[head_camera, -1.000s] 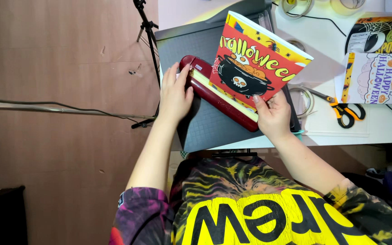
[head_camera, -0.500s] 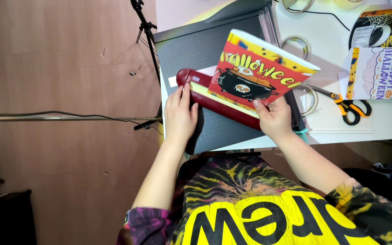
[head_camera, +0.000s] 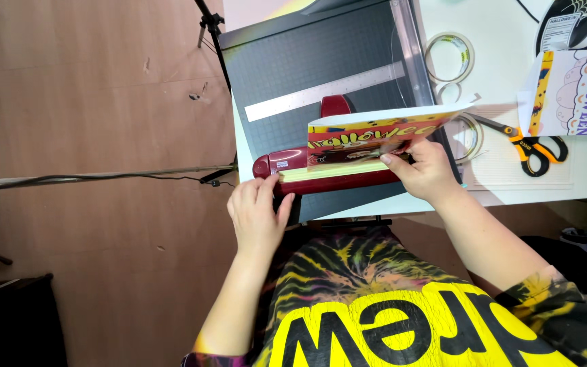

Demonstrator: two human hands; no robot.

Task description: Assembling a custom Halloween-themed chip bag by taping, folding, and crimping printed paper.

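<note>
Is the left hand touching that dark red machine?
Touching. The head view shows the left hand with fingertips pressed on the near edge of the red machine.

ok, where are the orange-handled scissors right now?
Head view, right side: the orange-handled scissors lie on the white table, right of the tape rolls, below the printed cards.

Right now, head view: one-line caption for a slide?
Left hand presses dark red paper punch on grey cutting mat; right hand holds orange printed card in it.

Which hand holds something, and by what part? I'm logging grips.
Right hand pinches the orange card at its lower edge; left hand rests on the red laminator.
</note>
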